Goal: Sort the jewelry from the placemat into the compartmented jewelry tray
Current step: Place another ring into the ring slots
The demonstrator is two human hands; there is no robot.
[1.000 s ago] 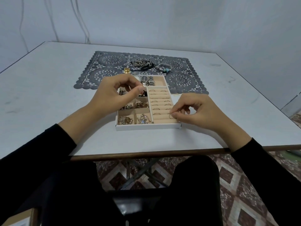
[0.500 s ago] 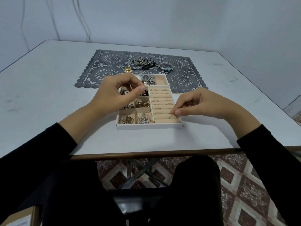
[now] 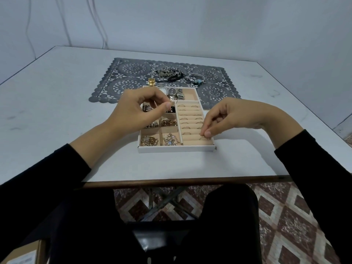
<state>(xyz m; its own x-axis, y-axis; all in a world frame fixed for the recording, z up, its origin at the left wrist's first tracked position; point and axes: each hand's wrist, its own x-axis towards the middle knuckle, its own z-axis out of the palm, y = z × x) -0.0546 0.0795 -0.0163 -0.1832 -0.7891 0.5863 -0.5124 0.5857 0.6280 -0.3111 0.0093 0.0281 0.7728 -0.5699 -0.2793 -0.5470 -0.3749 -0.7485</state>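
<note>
The white compartmented jewelry tray (image 3: 177,149) lies on the table in front of the grey lace placemat (image 3: 129,73). My left hand (image 3: 137,109) hovers over the tray's left compartments and pinches a thin silver hoop (image 3: 176,101) between thumb and forefinger. My right hand (image 3: 228,119) is at the beige ring rolls, its fingertips pinching a gold ring (image 3: 203,138) that sits in the nearest slot on the right. Several rings stand in the farther slots. On the mat lie a dark chain pile (image 3: 167,73), a turquoise-bead bracelet (image 3: 197,79) and a gold piece (image 3: 151,81).
Watches (image 3: 172,92) fill the tray's far compartment, and gold and crystal pieces the left ones. The table's near edge (image 3: 181,181) runs just above my lap. A cardboard box corner (image 3: 22,254) shows at the lower left. Walls close in behind and to the right.
My right hand lifted its wrist and turned, bringing the ring down into the nearest slot of the ring rolls. My left hand stayed in place with the hoop.
</note>
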